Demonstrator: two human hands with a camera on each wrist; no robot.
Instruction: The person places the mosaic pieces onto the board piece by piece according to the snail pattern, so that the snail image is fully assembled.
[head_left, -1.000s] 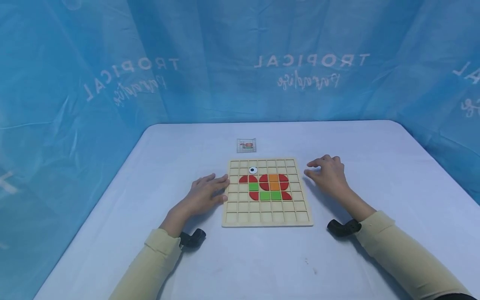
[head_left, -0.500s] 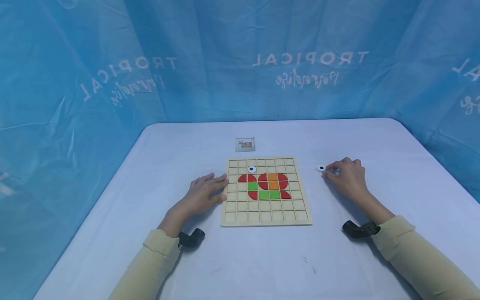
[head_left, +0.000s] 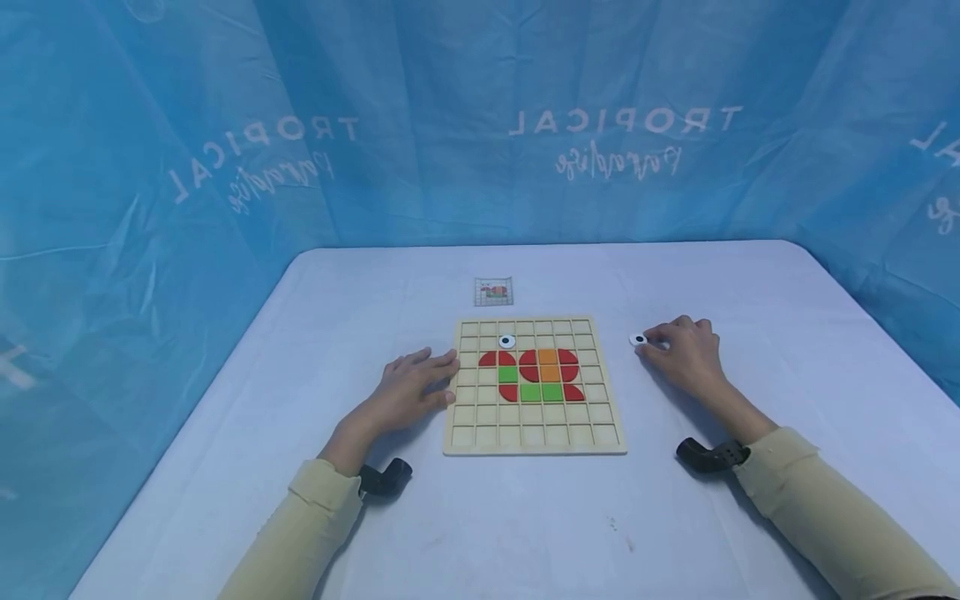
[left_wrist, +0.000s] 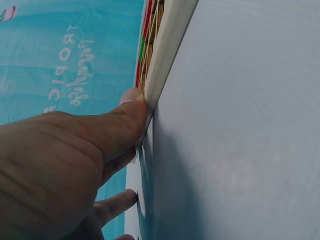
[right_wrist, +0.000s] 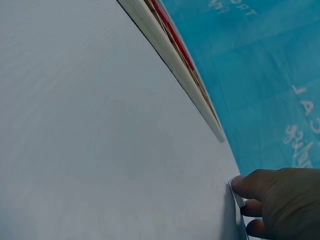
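Note:
A square wooden board (head_left: 534, 435) with a raised grid lies on the table, red, green and orange tiles forming a figure in its middle. A round white eye piece (head_left: 507, 342) with a black pupil sits in an upper cell. My left hand (head_left: 408, 387) rests at the board's left edge, fingers spread; in the left wrist view its thumb (left_wrist: 131, 102) touches the board's side. Off to the right of the board, my right hand (head_left: 686, 354) pinches a second white eye piece (head_left: 637, 339) between thumb and forefinger. The right wrist view shows that piece edge-on (right_wrist: 237, 194), close over the table.
Behind the board lies a small clear card (head_left: 492, 292) printed with a grid and a similar coloured figure. A white cloth covers the table (head_left: 525, 533). A blue printed curtain (head_left: 480, 183) hangs around the far side.
My right hand has moved right, away from the board's edge, and taken hold of the second eye piece, then shifted slightly back left with it. My left hand has stayed put.

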